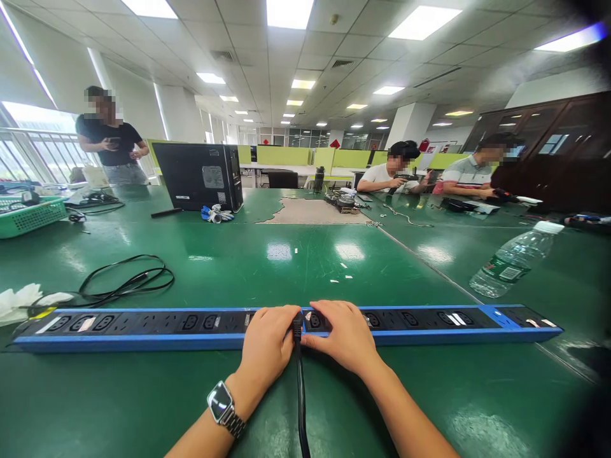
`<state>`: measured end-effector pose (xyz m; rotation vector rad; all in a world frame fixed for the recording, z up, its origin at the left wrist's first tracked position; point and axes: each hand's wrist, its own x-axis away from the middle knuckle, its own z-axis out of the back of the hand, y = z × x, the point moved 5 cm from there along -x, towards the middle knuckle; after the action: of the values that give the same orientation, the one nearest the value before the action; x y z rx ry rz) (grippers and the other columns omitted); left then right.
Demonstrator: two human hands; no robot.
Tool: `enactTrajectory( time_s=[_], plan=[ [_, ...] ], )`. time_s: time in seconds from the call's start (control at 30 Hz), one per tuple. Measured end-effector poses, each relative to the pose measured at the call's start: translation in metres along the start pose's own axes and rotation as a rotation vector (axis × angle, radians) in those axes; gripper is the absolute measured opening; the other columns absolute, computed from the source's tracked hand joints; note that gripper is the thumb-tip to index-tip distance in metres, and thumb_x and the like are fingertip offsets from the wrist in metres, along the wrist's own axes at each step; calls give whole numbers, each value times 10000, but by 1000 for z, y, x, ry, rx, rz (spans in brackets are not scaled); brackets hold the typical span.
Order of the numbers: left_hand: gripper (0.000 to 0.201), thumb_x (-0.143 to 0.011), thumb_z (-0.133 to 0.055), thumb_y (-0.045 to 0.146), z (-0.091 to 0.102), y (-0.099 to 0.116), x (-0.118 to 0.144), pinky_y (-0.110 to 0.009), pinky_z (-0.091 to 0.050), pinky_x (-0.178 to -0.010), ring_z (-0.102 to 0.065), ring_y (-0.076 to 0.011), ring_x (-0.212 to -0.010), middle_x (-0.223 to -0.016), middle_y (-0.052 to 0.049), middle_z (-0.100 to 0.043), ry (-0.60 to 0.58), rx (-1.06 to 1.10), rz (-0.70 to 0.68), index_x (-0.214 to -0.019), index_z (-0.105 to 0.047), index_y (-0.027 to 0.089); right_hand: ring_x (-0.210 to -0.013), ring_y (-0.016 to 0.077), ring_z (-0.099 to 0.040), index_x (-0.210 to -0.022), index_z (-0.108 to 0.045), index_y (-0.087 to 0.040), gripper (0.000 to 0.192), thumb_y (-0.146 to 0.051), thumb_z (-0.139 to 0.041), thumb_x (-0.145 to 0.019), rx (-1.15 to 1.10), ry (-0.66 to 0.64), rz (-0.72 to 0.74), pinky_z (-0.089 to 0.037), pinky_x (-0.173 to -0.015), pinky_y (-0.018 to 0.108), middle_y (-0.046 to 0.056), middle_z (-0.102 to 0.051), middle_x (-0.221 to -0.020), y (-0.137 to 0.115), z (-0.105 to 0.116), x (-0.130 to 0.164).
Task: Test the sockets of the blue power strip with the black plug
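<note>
Smooth, glossy green covers the desk (pixel 214 245), which stands in a long office under square ceiling panels. At far left sits one perforated plastic basket (pixel 38 219), with one standing person (pixel 112 143) behind it. Nearer lie crumpled white tissue (pixel 19 302) and one loosely looped, thin black cable (pixel 126 280). Next comes one boxy black computer tower (pixel 191 175). Across the front runs one long, straight power strip (pixel 191 343), blue-edged with black sockets. At its middle, the left grip (pixel 268 337) is closed about one black plug (pixel 297 326), whose thick cord drops toward the viewer. Four small pale paper scraps (pixel 348 277) lie beyond. The right grip (pixel 346 334) curves over the strip beside the plug, thumb and fingers parted; whether it grasps anything I cannot tell. Further right sit two people (pixel 472 172), then one clear, ribbed plastic bottle (pixel 525 251), tilted.
</note>
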<state>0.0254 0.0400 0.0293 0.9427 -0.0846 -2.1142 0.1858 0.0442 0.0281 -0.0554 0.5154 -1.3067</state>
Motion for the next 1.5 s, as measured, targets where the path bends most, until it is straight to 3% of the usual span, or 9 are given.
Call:
enactTrajectory(
  time_s=[0.27,0.4,0.5,0.9,1.13,1.33,1.43,1.5],
  plan=[
    [420,-796,-516,51,-1,1,1,-406,-466,-921,-622,-225,-1053,-1135,-59,-695,-7,-4,21,-1175,-590,217,-1127,266,-591,-1190,-646,-232,635,-566,-776,-666,10,16,10,-390,-1026,454,55,-677,-1205,0,-1,0],
    [457,-805,-545,87,1,1,4,-437,-451,-964,-573,-248,-1121,-1299,-78,-588,39,-11,39,-1232,-565,248,-1122,266,-593,-1185,-647,-242,601,-568,-754,-691,13,25,13,-388,-1024,463,54,-678,-1203,0,-1,0],
    [497,-755,-492,4,1,4,5,-414,-466,-954,-572,-229,-1112,-1347,-78,-524,53,32,-17,-1167,-607,258,-1125,262,-592,-1192,-642,-239,610,-565,-757,-689,17,20,11,-391,-1022,461,53,-677,-1207,0,-2,0],
    [431,-744,-414,-33,1,8,5,-333,-514,-829,-602,-194,-985,-1127,-74,-627,65,122,-61,-1012,-639,218,-1135,266,-590,-1202,-640,-246,618,-600,-727,-703,24,5,22,-396,-1019,458,56,-670,-1219,0,-2,0],
    [436,-750,-414,-49,1,3,8,-314,-548,-812,-630,-179,-982,-1087,-76,-647,177,209,-56,-1004,-653,212,-1140,264,-585,-1210,-636,-235,655,-595,-754,-677,17,-1,4,-383,-1036,456,52,-669,-1221,1,-2,0],
    [344,-832,-472,-2,24,5,4,-303,-557,-825,-628,-175,-1018,-1104,-90,-631,413,284,-35,-1033,-652,212,-1154,275,-576,-1215,-636,-237,689,-668,-710,-682,8,0,6,-381,-1036,463,63,-660,-1235,2,-3,1],
    [282,-861,-508,45,41,-2,6,-309,-559,-832,-634,-179,-1017,-1097,-82,-640,432,273,-43,-1019,-663,219,-1156,276,-574,-1212,-641,-245,673,-669,-699,-692,5,2,-1,-377,-1038,466,63,-657,-1240,3,-2,1],
    [226,-878,-534,96,58,-21,14,-344,-547,-881,-631,-191,-1032,-1091,-74,-648,433,251,-1,-1011,-667,221,-1157,281,-574,-1210,-645,-257,658,-671,-688,-700,2,1,-8,-375,-1038,474,63,-655,-1244,3,-1,1]
  ],
)
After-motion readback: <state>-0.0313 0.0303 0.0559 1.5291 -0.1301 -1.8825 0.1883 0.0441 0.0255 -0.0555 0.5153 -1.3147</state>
